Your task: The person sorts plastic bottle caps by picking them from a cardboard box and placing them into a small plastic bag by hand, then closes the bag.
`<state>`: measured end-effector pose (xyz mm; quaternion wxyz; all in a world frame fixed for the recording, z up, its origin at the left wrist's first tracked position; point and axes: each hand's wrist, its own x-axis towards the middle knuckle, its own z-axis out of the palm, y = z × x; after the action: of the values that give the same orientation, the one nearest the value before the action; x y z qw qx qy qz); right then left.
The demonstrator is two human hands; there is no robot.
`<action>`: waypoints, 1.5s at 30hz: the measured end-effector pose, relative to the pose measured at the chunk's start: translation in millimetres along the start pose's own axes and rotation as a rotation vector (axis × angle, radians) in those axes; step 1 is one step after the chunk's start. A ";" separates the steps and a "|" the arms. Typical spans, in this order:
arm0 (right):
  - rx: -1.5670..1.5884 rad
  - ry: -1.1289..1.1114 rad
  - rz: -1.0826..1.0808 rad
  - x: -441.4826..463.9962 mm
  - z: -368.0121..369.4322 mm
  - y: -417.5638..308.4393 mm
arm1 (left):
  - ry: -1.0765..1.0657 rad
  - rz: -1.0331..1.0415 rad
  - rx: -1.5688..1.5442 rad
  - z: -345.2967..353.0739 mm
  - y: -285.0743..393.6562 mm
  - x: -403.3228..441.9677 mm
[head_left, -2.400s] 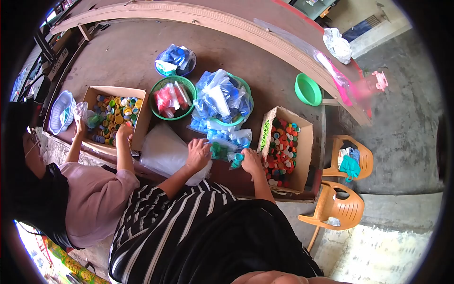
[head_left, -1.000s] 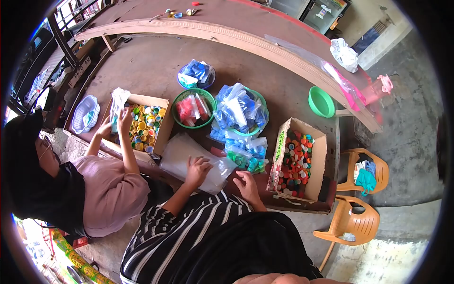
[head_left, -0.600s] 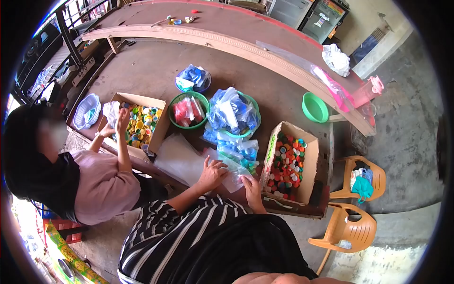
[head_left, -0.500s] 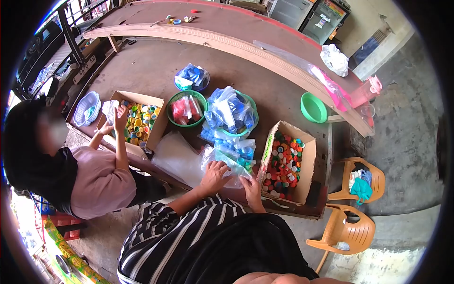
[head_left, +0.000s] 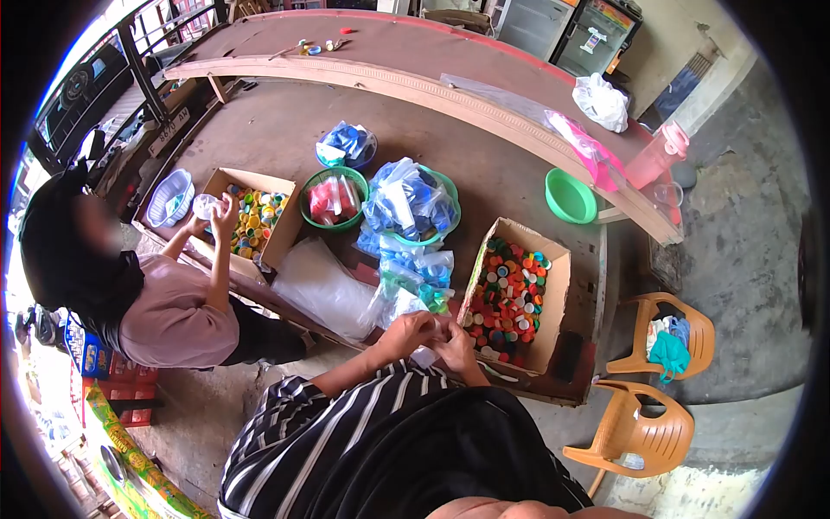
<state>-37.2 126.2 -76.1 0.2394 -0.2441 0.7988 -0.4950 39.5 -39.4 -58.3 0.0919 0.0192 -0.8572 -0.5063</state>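
My left hand and my right hand are close together at the table's near edge. Both have their fingers pinched on a clear plastic bag, of which only a small part shows below them. Just beyond my hands lie filled bags of blue and green caps. To the right of my right hand stands a cardboard box of red, orange, green and white bottle caps. On the left a stack of clear plastic bags lies flat on the table.
A co-worker at the left holds a clear bag over a box of yellow caps. Several baskets stand further back, including one of red bags and one heaped with blue bags. A green basin and orange chairs are at the right.
My hands have come together and drawn nearer to me. The plastic bag, spread between them before, is now gathered at my fingers. The co-worker's hands remain over the left box.
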 end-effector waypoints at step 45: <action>0.082 -0.161 -0.045 82.2 -177.0 104.8 | 0.265 0.013 0.377 93.0 55.1 43.8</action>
<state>-226.7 234.8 -112.8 0.3013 -0.2908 0.7503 -0.5115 -16.6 62.3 -47.9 0.2018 0.0967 -0.9172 -0.3297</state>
